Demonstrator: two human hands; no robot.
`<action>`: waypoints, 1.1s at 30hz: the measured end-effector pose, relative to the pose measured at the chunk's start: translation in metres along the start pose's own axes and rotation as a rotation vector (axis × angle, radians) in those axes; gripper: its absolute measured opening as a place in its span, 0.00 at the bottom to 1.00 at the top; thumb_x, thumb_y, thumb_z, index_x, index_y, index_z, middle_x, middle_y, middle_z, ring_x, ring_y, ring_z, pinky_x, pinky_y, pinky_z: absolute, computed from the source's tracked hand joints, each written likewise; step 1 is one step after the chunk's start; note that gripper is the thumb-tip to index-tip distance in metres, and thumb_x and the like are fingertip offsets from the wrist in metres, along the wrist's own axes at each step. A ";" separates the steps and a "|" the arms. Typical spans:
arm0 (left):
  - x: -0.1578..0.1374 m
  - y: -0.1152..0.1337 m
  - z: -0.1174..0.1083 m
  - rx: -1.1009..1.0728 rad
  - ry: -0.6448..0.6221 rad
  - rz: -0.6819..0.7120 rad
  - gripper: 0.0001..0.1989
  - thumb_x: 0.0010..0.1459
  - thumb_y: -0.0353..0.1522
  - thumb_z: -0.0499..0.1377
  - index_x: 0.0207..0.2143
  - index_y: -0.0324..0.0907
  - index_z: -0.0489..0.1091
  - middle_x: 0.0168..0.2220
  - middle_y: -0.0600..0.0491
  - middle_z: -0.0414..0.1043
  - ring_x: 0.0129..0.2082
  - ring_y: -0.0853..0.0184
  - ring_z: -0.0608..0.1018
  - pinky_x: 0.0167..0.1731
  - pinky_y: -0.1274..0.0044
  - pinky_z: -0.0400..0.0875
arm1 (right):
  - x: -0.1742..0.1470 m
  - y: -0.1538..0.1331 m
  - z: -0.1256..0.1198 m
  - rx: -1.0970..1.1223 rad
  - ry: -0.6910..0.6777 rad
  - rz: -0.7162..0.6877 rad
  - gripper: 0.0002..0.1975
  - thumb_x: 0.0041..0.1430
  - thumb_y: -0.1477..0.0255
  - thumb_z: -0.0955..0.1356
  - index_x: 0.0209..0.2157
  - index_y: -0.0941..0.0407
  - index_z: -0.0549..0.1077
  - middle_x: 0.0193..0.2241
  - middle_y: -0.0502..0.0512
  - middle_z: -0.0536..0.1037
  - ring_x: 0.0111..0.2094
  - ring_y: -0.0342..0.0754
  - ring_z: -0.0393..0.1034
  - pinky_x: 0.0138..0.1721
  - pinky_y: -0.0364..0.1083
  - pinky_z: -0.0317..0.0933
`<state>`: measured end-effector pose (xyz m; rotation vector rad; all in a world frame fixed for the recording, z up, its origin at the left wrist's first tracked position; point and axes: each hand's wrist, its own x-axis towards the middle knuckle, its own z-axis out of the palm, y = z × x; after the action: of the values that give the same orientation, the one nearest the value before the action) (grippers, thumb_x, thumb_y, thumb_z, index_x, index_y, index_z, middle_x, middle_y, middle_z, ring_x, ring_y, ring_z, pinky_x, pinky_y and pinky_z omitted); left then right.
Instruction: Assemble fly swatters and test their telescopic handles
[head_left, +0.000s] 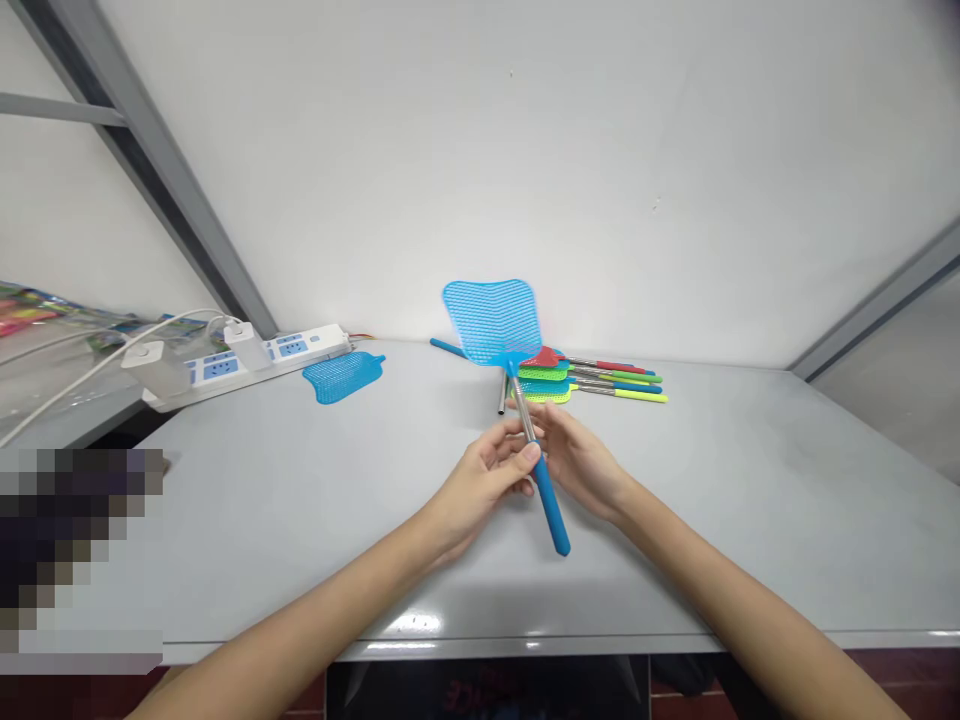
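Observation:
A blue fly swatter (553, 505) is raised above the table, its mesh head tilted up and away from me. My left hand (487, 475) grips it where the blue handle meets the steel shaft, thumb on top. Close on the other side, my right hand (581, 465) has its fingers stretched out behind the shaft; whether they touch it I cannot tell. Behind the swatter lies a pile of fly swatters (547, 392) with red, green, blue and yellow heads, handles pointing right. A loose blue swatter head (343, 378) without a shaft rests to the left.
On the grey table (300, 510), a white power strip (217, 370) with plugged-in chargers stands at the left back. A blue handle (446, 347) and a steel tube end (502, 395) show behind the raised swatter. Clear plastic packaging (60, 370) is at far left.

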<state>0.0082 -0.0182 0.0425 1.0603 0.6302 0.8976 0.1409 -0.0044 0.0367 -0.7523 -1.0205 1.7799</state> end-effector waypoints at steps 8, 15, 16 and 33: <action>0.006 0.001 -0.013 0.089 0.159 0.084 0.12 0.49 0.36 0.54 0.35 0.40 0.64 0.24 0.56 0.62 0.23 0.74 0.66 0.23 0.81 0.59 | 0.001 0.001 -0.003 -0.150 -0.155 0.127 0.16 0.54 0.62 0.58 0.34 0.58 0.69 0.25 0.53 0.69 0.25 0.41 0.62 0.27 0.42 0.55; 0.008 -0.002 -0.021 0.067 0.260 0.064 0.14 0.46 0.37 0.57 0.36 0.41 0.66 0.32 0.53 0.64 0.27 0.74 0.67 0.21 0.83 0.59 | 0.002 -0.002 -0.010 -0.244 -0.061 0.101 0.11 0.48 0.65 0.64 0.26 0.59 0.68 0.22 0.48 0.67 0.18 0.36 0.56 0.23 0.39 0.51; 0.009 -0.002 -0.021 0.047 0.264 0.062 0.14 0.46 0.37 0.56 0.36 0.41 0.67 0.33 0.53 0.64 0.27 0.74 0.67 0.22 0.83 0.59 | 0.002 -0.003 -0.011 -0.244 -0.054 0.101 0.11 0.48 0.65 0.64 0.26 0.59 0.68 0.21 0.48 0.66 0.18 0.35 0.55 0.23 0.39 0.50; 0.012 0.007 -0.025 -0.131 0.354 0.210 0.25 0.51 0.47 0.42 0.39 0.38 0.63 0.27 0.51 0.69 0.20 0.71 0.69 0.22 0.78 0.62 | 0.010 0.001 -0.028 -0.236 -0.016 0.132 0.10 0.47 0.66 0.64 0.27 0.59 0.68 0.20 0.50 0.69 0.17 0.37 0.56 0.21 0.39 0.50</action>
<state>-0.0080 0.0049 0.0399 0.8661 0.7503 1.3097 0.1598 0.0134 0.0224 -0.9714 -1.2301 1.7975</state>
